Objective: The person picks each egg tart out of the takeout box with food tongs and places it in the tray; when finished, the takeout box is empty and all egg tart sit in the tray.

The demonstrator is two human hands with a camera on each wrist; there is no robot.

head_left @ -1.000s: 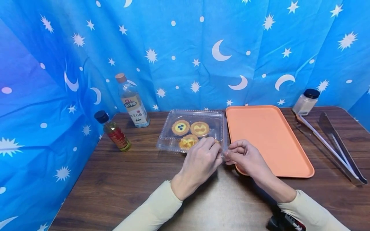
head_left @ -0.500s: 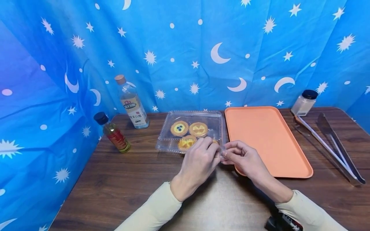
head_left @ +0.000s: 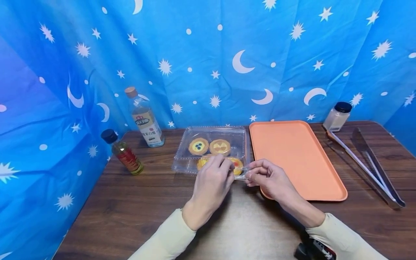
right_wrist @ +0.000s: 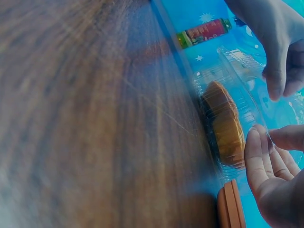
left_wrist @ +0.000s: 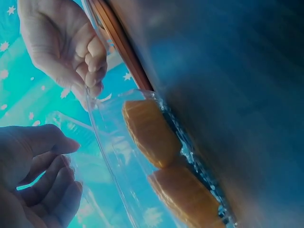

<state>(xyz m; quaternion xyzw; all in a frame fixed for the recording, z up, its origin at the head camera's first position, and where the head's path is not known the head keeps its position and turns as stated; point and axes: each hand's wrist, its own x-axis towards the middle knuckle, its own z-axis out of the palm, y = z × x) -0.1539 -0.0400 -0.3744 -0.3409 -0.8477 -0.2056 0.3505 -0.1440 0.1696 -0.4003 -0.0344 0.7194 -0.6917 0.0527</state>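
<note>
A clear plastic hinged box (head_left: pixel 182 169) holds several tarts, one with blueberries (head_left: pixel 198 146) and another with a wedge pattern (head_left: pixel 220 147) at the back. Its clear lid (head_left: pixel 238 133) is slightly raised at the front. My left hand (head_left: pixel 212 180) is at the front of the lid, thumb and curled fingers pinching its edge; it covers part of the front tarts. With thumb and fingers, my right hand (head_left: pixel 269 180) pinches the box's front right corner. In the left wrist view, two tarts (left_wrist: pixel 149 133) show through the box wall, and the right hand (left_wrist: pixel 71 52) grips the rim.
An orange tray (head_left: pixel 292 155) lies right of the box, partly under my right hand. Metal tongs (head_left: pixel 377 169) and a black-capped jar (head_left: pixel 338 116) are farther right. A vinegar bottle (head_left: pixel 147 122) and a smaller red-labelled bottle (head_left: pixel 126 157) stand left. A starry blue curtain (head_left: pixel 211 54) hangs behind.
My left hand has moved left and the lid's front edge has come up from the box's rim, exposing more of the front right tart. The right hand keeps its pinch on the corner.
</note>
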